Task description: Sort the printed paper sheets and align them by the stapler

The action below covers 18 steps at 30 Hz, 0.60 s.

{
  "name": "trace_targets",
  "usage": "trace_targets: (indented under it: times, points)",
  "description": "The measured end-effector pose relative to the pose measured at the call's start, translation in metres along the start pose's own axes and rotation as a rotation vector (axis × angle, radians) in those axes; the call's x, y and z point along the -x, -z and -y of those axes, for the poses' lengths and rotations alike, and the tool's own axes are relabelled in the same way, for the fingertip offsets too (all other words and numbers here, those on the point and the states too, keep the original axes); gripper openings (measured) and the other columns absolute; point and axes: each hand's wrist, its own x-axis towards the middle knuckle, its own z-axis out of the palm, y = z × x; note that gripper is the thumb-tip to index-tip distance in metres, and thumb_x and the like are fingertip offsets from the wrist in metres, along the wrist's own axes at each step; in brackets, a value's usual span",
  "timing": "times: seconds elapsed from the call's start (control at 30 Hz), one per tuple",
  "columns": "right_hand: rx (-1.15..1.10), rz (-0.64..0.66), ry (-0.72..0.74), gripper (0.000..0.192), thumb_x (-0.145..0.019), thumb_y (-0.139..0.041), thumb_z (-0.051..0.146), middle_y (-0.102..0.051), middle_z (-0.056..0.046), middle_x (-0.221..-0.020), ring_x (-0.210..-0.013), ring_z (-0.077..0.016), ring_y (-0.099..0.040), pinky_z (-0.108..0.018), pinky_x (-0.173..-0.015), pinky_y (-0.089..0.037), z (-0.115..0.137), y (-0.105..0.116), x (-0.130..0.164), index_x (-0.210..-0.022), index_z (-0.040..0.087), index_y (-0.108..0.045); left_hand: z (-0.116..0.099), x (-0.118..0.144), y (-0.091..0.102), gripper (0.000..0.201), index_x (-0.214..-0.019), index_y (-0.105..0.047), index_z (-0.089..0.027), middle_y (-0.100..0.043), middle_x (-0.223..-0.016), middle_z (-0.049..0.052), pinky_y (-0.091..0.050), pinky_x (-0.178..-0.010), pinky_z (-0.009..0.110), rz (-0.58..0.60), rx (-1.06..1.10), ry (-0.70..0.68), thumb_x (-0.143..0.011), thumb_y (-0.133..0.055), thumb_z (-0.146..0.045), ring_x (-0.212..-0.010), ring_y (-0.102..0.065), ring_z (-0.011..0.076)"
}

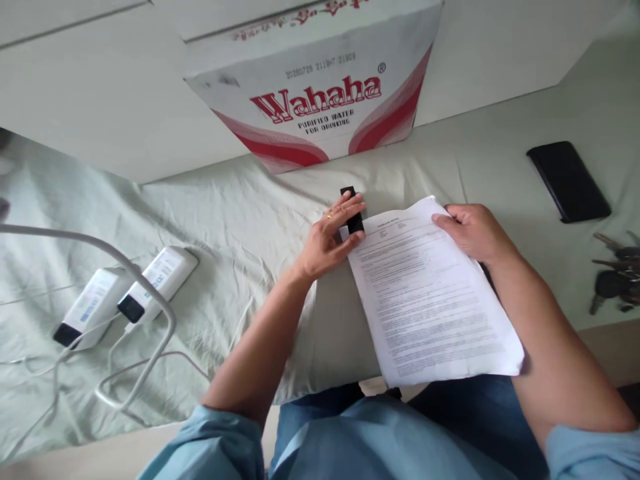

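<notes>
A small black stapler [355, 221] sits at the top left corner of a stack of printed paper [430, 300]. My left hand [330, 239] is closed on it, fingers across its top and thumb along the paper's edge. The corner under the stapler is hidden. With thumb on top and fingers beneath, my right hand [475, 230] grips the stack near its upper right corner. The sheets slant over the table's front edge, above my lap.
A Wahaha water carton [325, 107] stands at the back against a white panel. Two white power banks [165, 280] with cables lie left, near a bent grey tube [167, 320]. On the right are a black phone [570, 181] and keys [617, 273]. Wrinkled pale green cloth [240, 220] covers the table.
</notes>
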Motion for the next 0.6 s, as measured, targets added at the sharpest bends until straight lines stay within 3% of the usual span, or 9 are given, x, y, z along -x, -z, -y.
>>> trace_targets:
  times: [0.17,0.43,0.6]
  points:
    - [-0.008,0.01,0.015,0.045,-0.089,-0.066,0.052,-0.042,0.002,-0.056,-0.056,-0.0145,-0.039,-0.031,-0.053,-0.028,-0.001,0.0,0.001,-0.06,0.025,-0.045,0.001,0.007,-0.008,0.047,-0.145,-0.072,-0.024,-0.062,-0.164,0.016,-0.031,-0.136,0.066,-0.12,-0.018,0.041,-0.108,-0.063,-0.051,-0.167,-0.038,0.034]
    - [-0.061,0.009,0.02,0.048,-0.089,-0.072,0.055,-0.042,0.003,-0.052,-0.053,-0.0144,-0.038,-0.031,-0.049,-0.027,-0.007,0.002,0.002,-0.058,0.025,-0.049,0.006,0.008,-0.014,0.048,-0.144,-0.073,-0.026,-0.065,-0.161,0.013,-0.035,-0.135,0.062,-0.134,-0.099,0.059,-0.107,-0.064,-0.055,-0.164,-0.046,0.0314]
    - [-0.111,0.001,0.005,0.046,-0.088,-0.077,0.056,-0.045,0.003,-0.052,-0.052,-0.0145,-0.042,-0.031,-0.048,-0.03,-0.009,0.004,0.004,-0.061,0.025,-0.055,-0.005,0.011,-0.026,0.044,-0.143,-0.073,-0.028,-0.064,-0.162,0.012,-0.032,-0.135,0.065,-0.192,-0.25,0.143,-0.105,-0.068,-0.051,-0.163,-0.047,0.0337]
